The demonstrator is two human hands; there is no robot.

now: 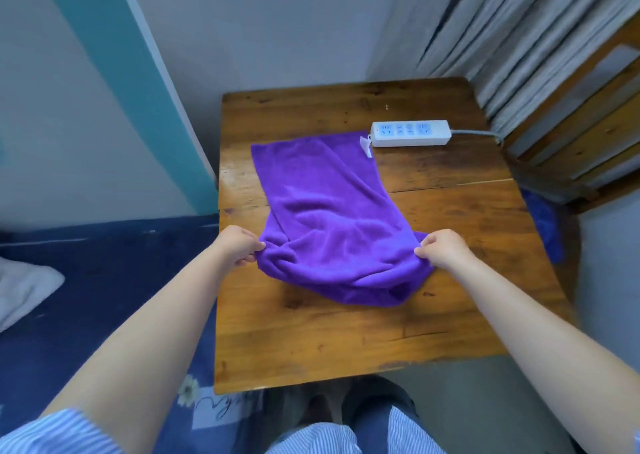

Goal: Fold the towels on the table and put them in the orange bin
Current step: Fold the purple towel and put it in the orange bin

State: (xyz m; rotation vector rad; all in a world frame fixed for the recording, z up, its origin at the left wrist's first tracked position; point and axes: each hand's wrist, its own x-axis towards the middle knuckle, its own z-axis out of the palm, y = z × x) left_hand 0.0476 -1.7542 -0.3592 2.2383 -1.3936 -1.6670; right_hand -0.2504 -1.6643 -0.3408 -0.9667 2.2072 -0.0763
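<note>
We see one purple towel (325, 218) with a white tag, unreadable, spread on a worn wooden table (346, 335) beside one white power strip (411, 133), our left hand (239, 245) and right hand (443, 249) each pinching a near corner, grey curtains (502, 34) behind.

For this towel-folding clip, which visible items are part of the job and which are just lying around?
Part of the job:
purple towel, near corners pinched by the left hand and right hand
wooden table it lies on

Just lying about:
white power strip at the table's far side
blue cloth hanging off the table's right edge; possibly another towel, unclear
The orange bin is not in view.
</note>
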